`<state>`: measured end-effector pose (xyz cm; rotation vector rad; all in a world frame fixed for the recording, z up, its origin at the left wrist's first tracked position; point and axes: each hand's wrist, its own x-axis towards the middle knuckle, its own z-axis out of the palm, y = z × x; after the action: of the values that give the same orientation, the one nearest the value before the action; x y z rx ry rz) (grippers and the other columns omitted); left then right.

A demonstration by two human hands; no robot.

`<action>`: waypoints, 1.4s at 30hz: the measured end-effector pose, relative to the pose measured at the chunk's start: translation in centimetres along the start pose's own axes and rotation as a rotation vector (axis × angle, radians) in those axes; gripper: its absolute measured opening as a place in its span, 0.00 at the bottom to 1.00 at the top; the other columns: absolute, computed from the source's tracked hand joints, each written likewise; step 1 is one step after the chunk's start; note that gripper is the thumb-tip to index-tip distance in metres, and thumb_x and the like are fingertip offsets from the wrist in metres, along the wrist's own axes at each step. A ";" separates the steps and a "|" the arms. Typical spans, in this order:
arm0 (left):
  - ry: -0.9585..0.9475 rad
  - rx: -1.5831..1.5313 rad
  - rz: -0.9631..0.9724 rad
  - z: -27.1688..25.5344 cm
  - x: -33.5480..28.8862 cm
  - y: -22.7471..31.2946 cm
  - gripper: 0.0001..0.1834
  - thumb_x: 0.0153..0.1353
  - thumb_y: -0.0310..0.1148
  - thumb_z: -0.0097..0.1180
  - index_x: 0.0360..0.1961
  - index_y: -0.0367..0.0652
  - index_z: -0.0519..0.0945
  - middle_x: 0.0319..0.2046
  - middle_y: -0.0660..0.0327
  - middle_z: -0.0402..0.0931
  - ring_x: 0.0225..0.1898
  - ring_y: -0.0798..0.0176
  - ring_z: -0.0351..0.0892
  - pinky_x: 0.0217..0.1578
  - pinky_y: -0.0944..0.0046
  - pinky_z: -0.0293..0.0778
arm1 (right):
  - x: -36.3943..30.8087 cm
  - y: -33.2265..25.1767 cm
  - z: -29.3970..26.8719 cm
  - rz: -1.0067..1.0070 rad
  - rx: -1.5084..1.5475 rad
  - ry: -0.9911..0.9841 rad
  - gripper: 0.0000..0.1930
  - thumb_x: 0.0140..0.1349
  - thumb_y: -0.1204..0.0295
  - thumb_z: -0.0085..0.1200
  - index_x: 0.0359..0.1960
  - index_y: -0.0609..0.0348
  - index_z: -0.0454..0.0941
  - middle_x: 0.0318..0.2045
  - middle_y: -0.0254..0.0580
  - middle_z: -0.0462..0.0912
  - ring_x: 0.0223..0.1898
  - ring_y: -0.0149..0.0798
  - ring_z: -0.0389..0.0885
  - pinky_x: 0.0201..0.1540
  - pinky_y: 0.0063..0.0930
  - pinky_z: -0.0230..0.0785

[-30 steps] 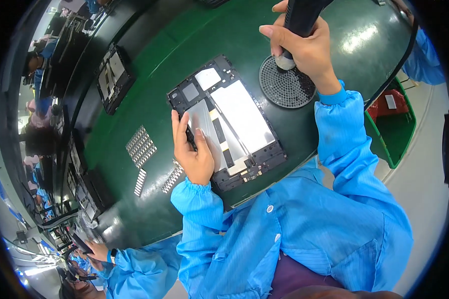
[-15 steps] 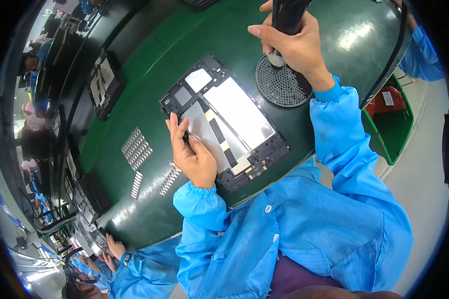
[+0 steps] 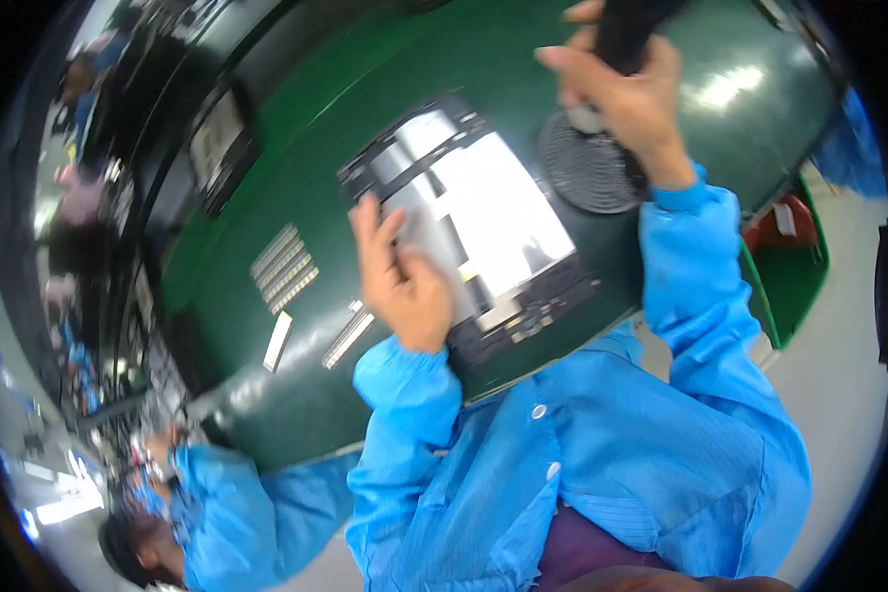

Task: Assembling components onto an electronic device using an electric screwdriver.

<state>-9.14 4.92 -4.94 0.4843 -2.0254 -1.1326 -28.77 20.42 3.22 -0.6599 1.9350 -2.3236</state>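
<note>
On the green table lies a flat black-framed electronic device (image 3: 518, 212) with large pale panels and dark strips inside. My left hand (image 3: 405, 281) is at its left edge, fingers stretched and slightly apart, with no held thing visible. My right hand (image 3: 622, 94) is wrapped round a thick black tool (image 3: 627, 30), which looks like an electric screwdriver and runs out of view at the top. Its whitish lower end (image 3: 585, 119) is over a round dark perforated plate (image 3: 592, 173) to the right of the device. Motion blur hides the tool's tip.
Left of the device lie a sheet of small parts (image 3: 284, 268) and two narrow strips, one nearest the device (image 3: 347, 337). A second black-framed device (image 3: 219, 148) is at the far left. A green bin (image 3: 781, 286) stands at the right. A co-worker's blue sleeve (image 3: 217, 493) is at lower left.
The whole view has shifted and blurred, so the table's things appear farther right. Both my hands keep about the same places beside the device and over the perforated plate. The co-worker's arm has moved.
</note>
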 end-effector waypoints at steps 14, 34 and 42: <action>-0.159 0.461 -0.271 -13.2 0.3 2.1 0.09 0.50 0.25 0.63 0.34 0.37 0.81 0.30 0.58 0.79 0.25 0.67 0.75 0.26 0.70 0.71 | 0.7 -0.6 -2.8 -0.353 -0.150 -0.039 0.16 0.57 0.79 0.56 0.47 0.73 0.70 0.19 0.37 0.73 0.21 0.29 0.71 0.30 0.27 0.67; -0.482 0.310 -0.379 -12.2 3.4 -0.4 0.07 0.41 0.22 0.69 0.23 0.34 0.81 0.20 0.56 0.80 0.21 0.68 0.78 0.25 0.69 0.75 | 0.4 -0.6 -1.6 -0.322 0.096 0.040 0.18 0.51 0.82 0.61 0.44 0.71 0.69 0.18 0.38 0.76 0.18 0.30 0.73 0.26 0.23 0.65; -0.275 0.338 0.076 -10.9 2.1 0.9 0.04 0.47 0.21 0.64 0.24 0.33 0.80 0.20 0.58 0.79 0.21 0.71 0.76 0.25 0.72 0.72 | -1.1 -3.1 4.7 -0.380 0.120 0.025 0.13 0.53 0.82 0.58 0.40 0.64 0.70 0.15 0.36 0.75 0.13 0.28 0.72 0.16 0.19 0.64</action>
<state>-2.16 -1.96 0.26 0.4304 -2.4723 -0.8496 -25.41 17.02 6.44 -1.0731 1.7900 -2.6455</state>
